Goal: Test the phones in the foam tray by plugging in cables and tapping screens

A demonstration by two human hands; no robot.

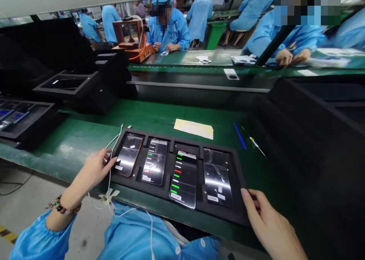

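Note:
A black foam tray [238, 184] lies on the green bench in front of me, with several smartphones in its slots. My left hand [95, 168] grips the tray's left edge, thumb towards the leftmost phone [129, 153]. At the right edge, my right hand [269, 218] holds the tray between thumb and curled fingers. The second phone [155, 161] and the third phone [184, 178] show lists with green and red lines; the third sits askew, overlapping the front rim. A dark, glossy phone [216, 174] occupies the right slot. Beside my left hand runs a white cable [110, 176].
Behind the tray lie a paper slip [194, 128], a blue pen [240, 136] and a thin screwdriver-like tool [253, 141]. Black foam stacks stand left [111, 85] and right [308, 145]. Co-workers in blue sit across a raised ledge [199, 85].

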